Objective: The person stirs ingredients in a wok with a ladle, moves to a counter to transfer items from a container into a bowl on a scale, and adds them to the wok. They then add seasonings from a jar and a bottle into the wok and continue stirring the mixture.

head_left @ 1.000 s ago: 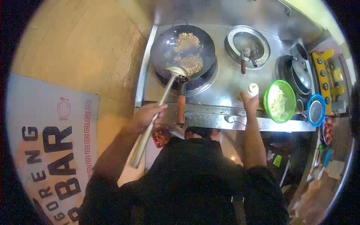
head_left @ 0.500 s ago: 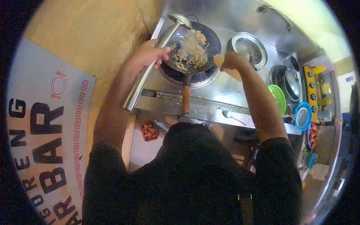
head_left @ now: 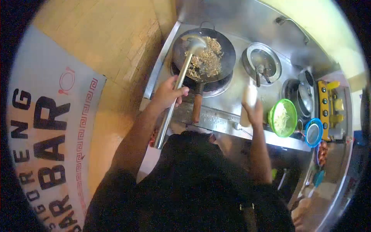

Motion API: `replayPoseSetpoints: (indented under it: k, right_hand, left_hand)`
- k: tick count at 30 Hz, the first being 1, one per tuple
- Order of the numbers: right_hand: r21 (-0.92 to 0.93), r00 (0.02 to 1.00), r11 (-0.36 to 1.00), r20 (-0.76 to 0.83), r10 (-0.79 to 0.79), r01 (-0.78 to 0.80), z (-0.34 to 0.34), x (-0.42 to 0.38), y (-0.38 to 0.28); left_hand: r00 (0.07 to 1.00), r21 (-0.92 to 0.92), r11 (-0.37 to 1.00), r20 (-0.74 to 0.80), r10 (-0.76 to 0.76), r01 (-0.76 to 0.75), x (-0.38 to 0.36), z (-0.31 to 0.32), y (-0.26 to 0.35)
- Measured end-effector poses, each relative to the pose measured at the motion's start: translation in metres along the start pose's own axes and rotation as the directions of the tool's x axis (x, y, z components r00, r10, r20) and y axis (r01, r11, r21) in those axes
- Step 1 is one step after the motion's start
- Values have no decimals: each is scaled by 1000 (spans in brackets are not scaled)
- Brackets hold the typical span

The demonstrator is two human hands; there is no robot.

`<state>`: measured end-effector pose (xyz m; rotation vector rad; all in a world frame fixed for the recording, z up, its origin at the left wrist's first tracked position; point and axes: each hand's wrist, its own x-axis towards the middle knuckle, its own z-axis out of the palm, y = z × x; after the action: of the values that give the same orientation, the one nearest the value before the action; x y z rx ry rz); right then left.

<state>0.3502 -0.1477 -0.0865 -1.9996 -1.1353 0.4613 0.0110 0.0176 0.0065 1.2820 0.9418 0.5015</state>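
Steel stove [head_left: 232,92]: one wok [head_left: 224,50], two hands [head_left: 168,92].

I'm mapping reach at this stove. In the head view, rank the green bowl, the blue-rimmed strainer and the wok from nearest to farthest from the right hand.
From the right hand:
1. Green bowl, just to its right.
2. Blue-rimmed strainer, further right.
3. Wok, up and left on the burner.

Wok [head_left: 222,46] on the stove's left burner, lidded pot [head_left: 262,58] right of it (noodle bowl [head_left: 283,118] nearer, perhaps at the edge)
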Motion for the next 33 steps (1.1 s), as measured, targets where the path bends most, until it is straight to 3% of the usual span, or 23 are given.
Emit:
replayPoseSetpoints:
  k: [1, 2, 4, 7, 10, 11, 13, 15, 16, 18, 19, 20, 21, 22, 23, 25, 27, 28, 29, 30, 31, 32, 33]
  right_hand:
    - [174, 985, 983, -171, -25, 55, 5, -15, 29]
    - [345, 971, 939, -226, 75, 8, -3, -23, 27]
    - [363, 950, 932, -289, 119, -6, -12, -18, 67]
    - [129, 922, 989, -370, 113, -69, -4, -8, 124]
    - [195, 872, 978, -463, 158, -74, -2, -4, 143]
    - [201, 878, 975, -446, 172, -89, -4, -12, 146]
    - [131, 920, 937, -185, 345, -325, -15, -52, 132]
    - [399, 855, 771, 75, 512, -497, -18, -76, 62]
    - [659, 810, 526, 229, 540, -538, -9, -90, 3]
    - [459, 961, 846, 172, 215, -272, 19, -98, -79]
    - [330, 982, 943, 190, -18, -46, 35, -82, -97]
    - [163, 969, 985, 229, -94, 57, 47, -57, -99]
    - [1, 949, 984, 266, -169, 175, 58, -32, -102]
    - [-198, 958, 969, 272, -89, 146, 76, -9, -85]
    - [-239, 952, 948, 270, -143, 210, 87, 8, -70]
    - [-316, 928, 887, 273, -254, 336, 91, 35, -45]
    - [-525, 889, 764, 436, -138, 376, 58, 22, -75]
    - [-610, 864, 689, 500, -49, 392, 40, 5, -89]
    - [-635, 810, 634, 586, 24, 441, 23, -13, -87]
    - [-661, 790, 579, 611, 45, 478, 11, -25, -87]
    - [-679, 769, 522, 636, 66, 517, -1, -37, -87]
    - [-709, 791, 457, 612, 20, 537, -8, -40, -91]
    - [-739, 811, 397, 584, -24, 544, -14, -48, -100]
  left_hand:
    - [1000, -1, 1000, -9, -14, 14, 11, 5, -3]
    - [999, 2, 1000, -15, -30, 30, 19, 12, -4]
    - [998, -93, 995, -52, -31, 26, 35, 33, -5]
    - [997, -161, 987, -71, -39, 27, 63, 61, -21]
    - [988, -63, 996, -135, -70, 62, 79, 94, -29]
    - [992, -142, 989, -121, -49, 31, 85, 102, -38]
    - [991, -152, 988, -135, -21, 1, 94, 119, -51]
    - [985, -137, 990, -168, -36, 13, 103, 134, -51]
    - [982, -121, 992, -187, 5, -29, 106, 142, -54]
    - [972, -82, 991, -218, 84, -104, 113, 157, -60]
    - [972, -105, 992, -233, 41, -67, 114, 164, -53]
    - [943, 5, 986, -292, 162, -167, 122, 170, -58]
    - [936, 10, 986, -314, 161, -166, 143, 172, -70]
    - [927, 14, 986, -339, 159, -164, 160, 170, -81]
    - [805, 305, 906, -433, 407, -294, 158, 164, -88]
    - [430, 810, 500, -351, 832, -306, 146, 139, -96]
    - [556, 811, 495, -266, 787, -313, 80, 100, -96]
    - [778, 578, 793, -404, 481, -191, 59, 96, -112]
    - [938, 237, 967, -304, 166, -94, 54, 91, -132]
    - [971, -62, 984, -164, -172, 164, 49, 85, -152]
    - [934, -365, 860, 161, -318, 356, 60, 78, -175]
    - [814, -552, 611, 490, -313, 567, 66, 74, -187]
    - [825, -539, 635, 459, -329, 553, 53, 78, -181]
